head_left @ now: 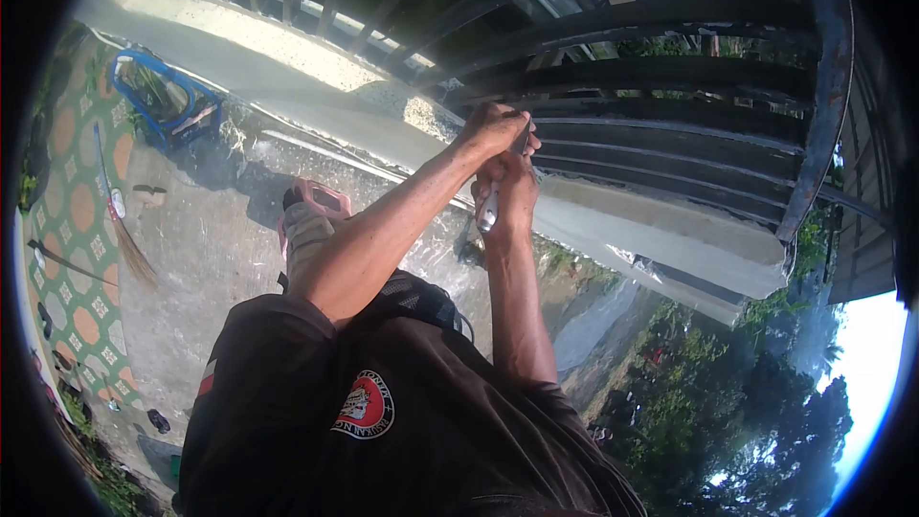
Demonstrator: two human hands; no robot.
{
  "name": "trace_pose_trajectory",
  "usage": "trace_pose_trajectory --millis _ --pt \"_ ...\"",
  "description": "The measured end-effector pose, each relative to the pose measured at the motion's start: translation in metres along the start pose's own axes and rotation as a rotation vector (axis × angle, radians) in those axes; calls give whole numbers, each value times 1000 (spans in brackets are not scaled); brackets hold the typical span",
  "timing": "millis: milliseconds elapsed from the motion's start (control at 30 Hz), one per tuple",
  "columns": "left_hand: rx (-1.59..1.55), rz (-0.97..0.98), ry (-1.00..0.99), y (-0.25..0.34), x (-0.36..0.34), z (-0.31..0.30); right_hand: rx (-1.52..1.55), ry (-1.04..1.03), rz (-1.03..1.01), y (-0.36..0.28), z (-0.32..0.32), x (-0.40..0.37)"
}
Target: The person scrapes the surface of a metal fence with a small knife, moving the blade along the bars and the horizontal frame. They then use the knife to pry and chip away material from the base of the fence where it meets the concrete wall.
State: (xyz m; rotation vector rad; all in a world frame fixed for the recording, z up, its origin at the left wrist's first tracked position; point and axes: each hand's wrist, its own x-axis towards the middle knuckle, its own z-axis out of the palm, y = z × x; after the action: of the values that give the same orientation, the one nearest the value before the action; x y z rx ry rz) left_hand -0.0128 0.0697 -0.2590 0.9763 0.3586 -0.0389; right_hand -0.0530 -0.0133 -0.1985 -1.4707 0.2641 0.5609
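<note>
Head view: wears dark brown cloth shirt w/ round red-and-white printed badge. Faces dark-painted metal railing, bars long, flat, roughly parallel, ending at curved, rust-flecked steel post. Has pale, smooth-faced concrete ledge running below, gritty in one sunlit patch. Looks down on rough, stained grey concrete floor; at far l., green patterned tiling w/ orange & grey polygons.

Grips silver, smooth, round-ended metal tool in r. hand, fingers wrapped round it, rounded end poking out on body side. Has l. hand just beyond r., close to railing, clamped on dark, narrow piece; can't tell if part of same tool, nor if hands touch.

Count: 2 hands, 1 silver tool, 1 badge, 1 rusty post, 1 tan-bristled broom lying at l., 1 blue, rounded-corner frame near ledge. Can't count bars exactly, too many cut off or in shade.
</note>
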Motion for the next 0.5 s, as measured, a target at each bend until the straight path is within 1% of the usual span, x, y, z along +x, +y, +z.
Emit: trace_pose_trajectory --millis 33,67,133,200,300,333,367,433,467,500 --pt "-28 -23 -3 3 1 -1 19 2 14 1 0 6" --pt "15 -85 -2 0 10 -3 13 5 13 1 -1 9" --pt "-6 -68 -21 2 13 -1 -2 -10 7 -2 2 10" --pt "-26 -30 -46 13 -4 1 15 -19 -26 -4 3 -4" --pt "-33 -67 -19 12 -1 -1 -14 0 24 -3 1 0" --pt "-19 -82 12 14 -2 0 51 -22 30 -5 3 4" --pt "-20 -80 10 15 -4 2 50 -22 27 -6 2 1" --pt "-82 -21 -70 23 -10 8 -45 -11 -54 -13 3 -11" --pt "-84 7 -93 29 -16 16 -58 -5 -129 -17 5 -22" --pt "-122 51 -107 33 -22 23 -93 3 -147 -24 4 -29"
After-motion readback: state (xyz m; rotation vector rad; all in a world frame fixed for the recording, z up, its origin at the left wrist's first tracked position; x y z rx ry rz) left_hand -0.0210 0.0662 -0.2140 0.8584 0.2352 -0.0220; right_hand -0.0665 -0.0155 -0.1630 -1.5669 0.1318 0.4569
